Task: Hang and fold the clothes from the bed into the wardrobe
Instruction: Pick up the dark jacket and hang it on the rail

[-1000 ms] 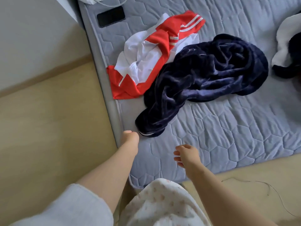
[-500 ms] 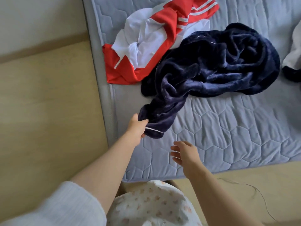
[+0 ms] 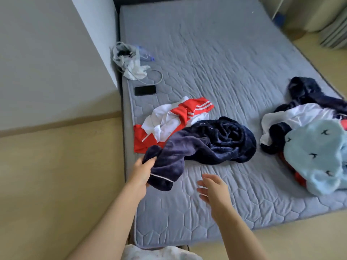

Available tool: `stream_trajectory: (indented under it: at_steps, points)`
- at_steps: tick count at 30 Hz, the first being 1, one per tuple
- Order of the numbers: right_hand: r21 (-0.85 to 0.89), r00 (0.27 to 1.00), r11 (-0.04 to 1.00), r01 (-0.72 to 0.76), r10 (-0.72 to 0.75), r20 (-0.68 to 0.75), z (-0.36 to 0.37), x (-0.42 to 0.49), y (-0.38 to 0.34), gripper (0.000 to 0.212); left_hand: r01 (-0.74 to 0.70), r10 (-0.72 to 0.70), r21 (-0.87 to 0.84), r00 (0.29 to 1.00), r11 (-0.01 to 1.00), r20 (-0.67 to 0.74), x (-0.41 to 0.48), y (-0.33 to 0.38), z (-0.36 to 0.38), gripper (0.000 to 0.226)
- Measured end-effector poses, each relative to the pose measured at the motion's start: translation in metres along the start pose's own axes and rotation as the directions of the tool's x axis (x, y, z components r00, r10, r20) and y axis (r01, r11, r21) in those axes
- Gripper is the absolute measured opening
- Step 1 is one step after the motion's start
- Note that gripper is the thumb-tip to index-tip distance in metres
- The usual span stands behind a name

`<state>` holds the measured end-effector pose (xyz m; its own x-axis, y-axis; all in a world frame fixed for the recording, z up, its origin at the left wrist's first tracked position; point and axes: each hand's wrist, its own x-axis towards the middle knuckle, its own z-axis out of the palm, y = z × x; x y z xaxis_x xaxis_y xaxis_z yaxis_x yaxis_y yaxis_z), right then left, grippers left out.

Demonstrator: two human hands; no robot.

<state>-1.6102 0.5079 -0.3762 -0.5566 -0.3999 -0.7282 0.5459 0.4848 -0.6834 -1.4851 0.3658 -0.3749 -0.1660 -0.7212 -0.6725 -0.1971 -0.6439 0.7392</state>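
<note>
Bed [image 3: 216, 59]: big and grey with a quilted cover; it fills the picture from 12 o'clock round to 5 o'clock.
Floor [image 3: 56, 175]: tan, at 9 o'clock, beside the bed.
Dark blue fleece [image 3: 221, 141]: soft and bunched up in the middle of the bed. One end, with a thin white line on it, reaches out toward 8 o'clock, to the bed's edge.
Clothes pile [image 3: 309, 156]: on the bed at 3 o'clock, apart from the fleece. A light blue piece lies on top of white, dark blue and red bits.
Red and white top [image 3: 180, 113]: crumpled at 10 o'clock of the fleece, touching it.
Left hand [image 3: 140, 171]: fingers and thumb curled round the end of the fleece.
Right hand [image 3: 212, 186]: near the left hand, at its 3 o'clock, over the bed. Its fingers are straight and spread, and it holds nothing.
White bundle [image 3: 129, 61]: at 11 o'clock by the bed's left edge, with a thin cord.
Phone [image 3: 145, 90]: black and flat on the bed, at 6 o'clock of the bundle.
</note>
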Motion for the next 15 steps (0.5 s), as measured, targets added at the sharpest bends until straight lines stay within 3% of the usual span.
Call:
stream_trajectory:
  at_steps: [3, 6, 8, 10, 12, 15]
  points:
    - [0.005, 0.997, 0.997, 0.071, -0.071, -0.014, -0.004, -0.019, -0.014, 0.021, 0.141, -0.134, -0.04, 0.98, 0.989, 0.146, -0.03, 0.034, 0.012, 0.01]
    - [0.019, 0.978, 0.978, 0.209, -0.209, 0.022, 0.002, -0.029, -0.029, 0.038, 0.325, -0.291, 0.001, 0.848, 0.946, 0.443, -0.06, 0.063, 0.021, 0.025]
    - [0.031, 0.948, 0.948, 0.317, -0.318, 0.031, 0.007, -0.031, -0.038, 0.047, 0.307, -0.254, 0.016, 0.755, 0.951, 0.604, -0.075, 0.075, 0.025, 0.017]
    - [-0.043, 0.924, 0.924, 0.381, -0.382, -0.013, 0.008, -0.032, -0.045, 0.039, 0.231, -0.191, 0.031, 0.713, 0.972, 0.674, -0.084, 0.085, 0.024, 0.019]
    - [-0.188, 0.903, 0.889, 0.417, -0.428, -0.019, 0.006, -0.035, -0.052, 0.03, 0.167, -0.147, 0.039, 0.707, 0.985, 0.691, -0.084, 0.093, 0.022, 0.024]
    - [-0.119, 0.886, 0.881, 0.457, -0.463, -0.031, 0.002, -0.047, -0.071, 0.028, 0.162, -0.023, -0.16, 0.77, 0.974, 0.637, -0.078, 0.099, 0.022, 0.03]
